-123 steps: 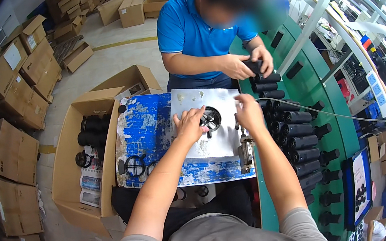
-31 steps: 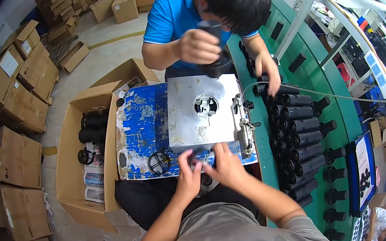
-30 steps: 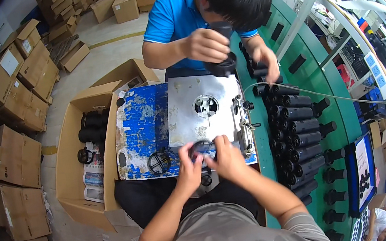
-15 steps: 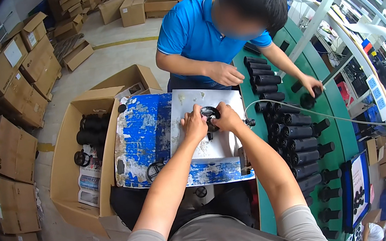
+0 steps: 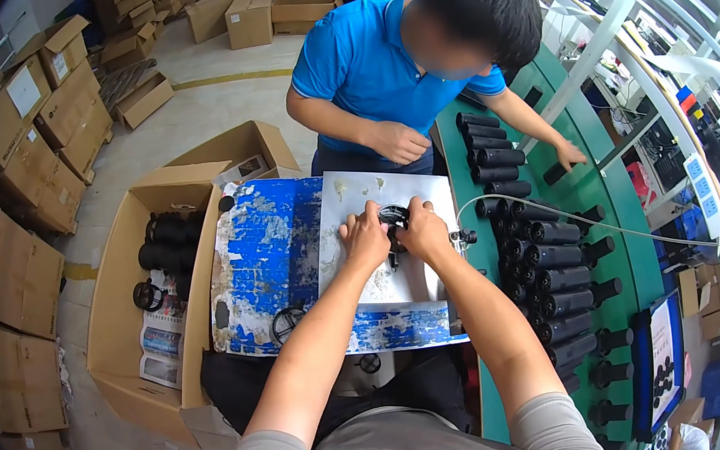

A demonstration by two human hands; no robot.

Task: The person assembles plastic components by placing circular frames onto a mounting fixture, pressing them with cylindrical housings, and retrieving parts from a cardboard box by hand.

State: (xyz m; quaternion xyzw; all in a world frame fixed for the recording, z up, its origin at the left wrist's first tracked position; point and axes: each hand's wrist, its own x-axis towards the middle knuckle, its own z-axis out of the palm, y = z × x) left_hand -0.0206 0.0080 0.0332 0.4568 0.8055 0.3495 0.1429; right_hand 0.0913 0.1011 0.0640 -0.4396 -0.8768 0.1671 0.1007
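Observation:
Both my hands grip a black round plastic part with an open ring (image 5: 393, 214) over a bare metal plate (image 5: 360, 285). My left hand (image 5: 366, 239) closes on its left side, thumb against the part. From the other side my right hand (image 5: 423, 230) is closed on it. A dark piece hangs below the ring, partly hidden by my fingers. The plate lies on a worn blue-and-white work surface (image 5: 237, 243). Left of my left forearm, at the near edge, lies a black spoked ring (image 5: 287, 323). Just right of the plate sits a small dark fitting (image 5: 466, 236).
An open carton (image 5: 105, 328) with black parts stands at left. Several black cylinders (image 5: 560, 256) crowd the green bench (image 5: 631, 231) at right; a pale cable (image 5: 554, 213) crosses them. A co-worker in blue (image 5: 354, 58) stands opposite, one hand (image 5: 569, 156) over the bench.
The co-worker's hand over the bench has left a black round piece and moved slightly away; their other hand has drawn back left. My hands keep hold of the ringed part, shifting only slightly.

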